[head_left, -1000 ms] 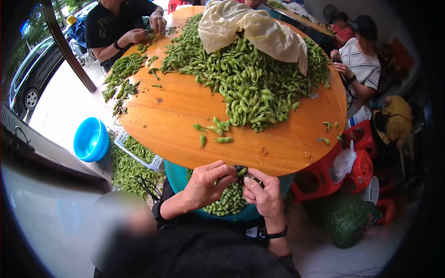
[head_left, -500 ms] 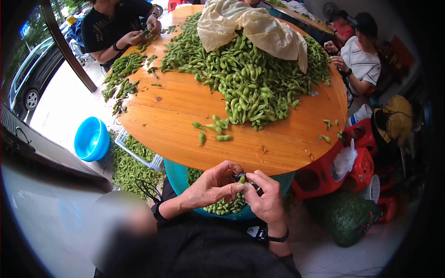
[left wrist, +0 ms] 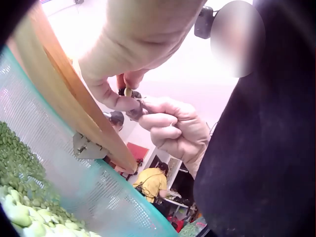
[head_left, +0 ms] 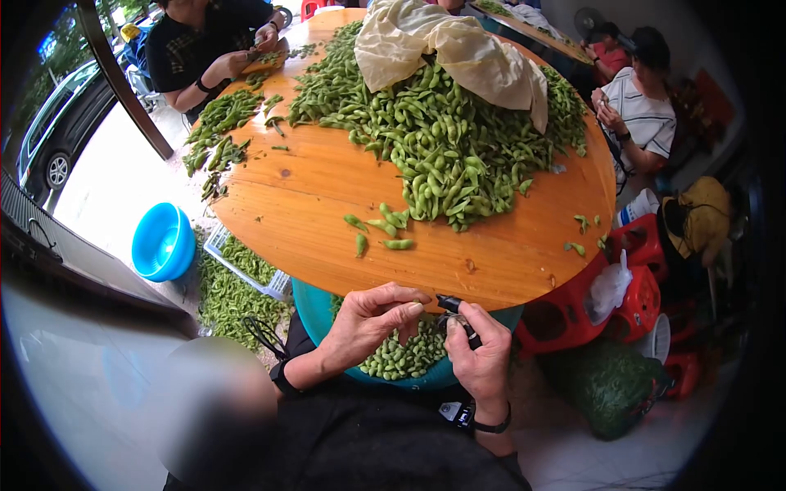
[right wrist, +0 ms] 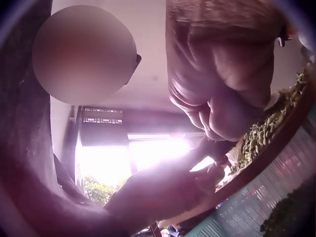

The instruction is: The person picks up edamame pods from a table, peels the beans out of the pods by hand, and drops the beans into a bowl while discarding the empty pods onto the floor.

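My left hand (head_left: 368, 321) is over a teal tub (head_left: 307, 317), thumb and fingertips pinching a green soybean pod (left wrist: 128, 92) that is mostly hidden by the fingers. Close on its right, my right hand (head_left: 481, 352) grips a small black tool (head_left: 449, 303), whose tip points toward the left fingertips; its full shape is covered by the fingers. Below both hands, many green pods (head_left: 401, 353) lie in the tub. Ahead, a large heap of soybean pods (head_left: 446, 155) covers much of the wooden table (head_left: 303, 196), with several loose pods (head_left: 397, 244) nearer the front edge.
A cream cloth (head_left: 450, 53) lies on the heap. To the left stand a blue basin (head_left: 164, 243) and a white crate (head_left: 246, 266) beside pods on the floor. Red stools (head_left: 634, 303) and a dark green bag (head_left: 610, 393) are at right. Other people sit around the tables.
The hands came close together over the pod half a second ago, then parted slightly. The right hand with the black tool has moved a little right, and the tool's tip now shows.
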